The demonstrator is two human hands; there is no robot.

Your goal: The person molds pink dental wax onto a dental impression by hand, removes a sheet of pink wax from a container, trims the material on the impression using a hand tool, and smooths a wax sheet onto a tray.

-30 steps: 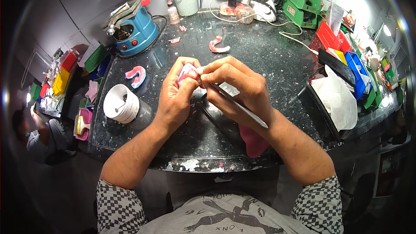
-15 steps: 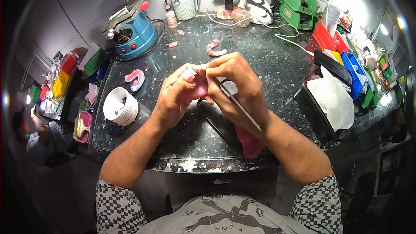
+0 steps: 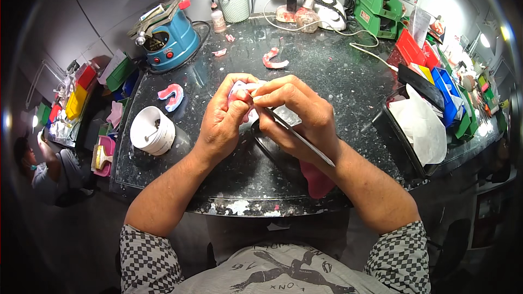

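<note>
I had both hands up over the middle of the dark stone bench. My left hand was curled shut around a small pink-and-white dental piece, pinching it between thumb and fingertips with the piece standing just above the knuckles. My right hand was closed in a pen-like hold on a thin metal tool. The tool's long axis ran from lower right, where the handle stuck out past my wrist, up and to the left, so its working end pointed straight at the piece. The piece lay just left of and slightly above my right fingertips, touching or nearly touching them; I could not see the tip itself behind my fingers. The right hand was the one closing the gap, the left only held.

Compared with the frame a second ago, the pair of hands sat a little higher and further from me over the bench, and the piece had turned so more white showed. The white tub, the pink-and-white arch beside it, the blue machine and the pink fragment further back lay where they had been.
</note>
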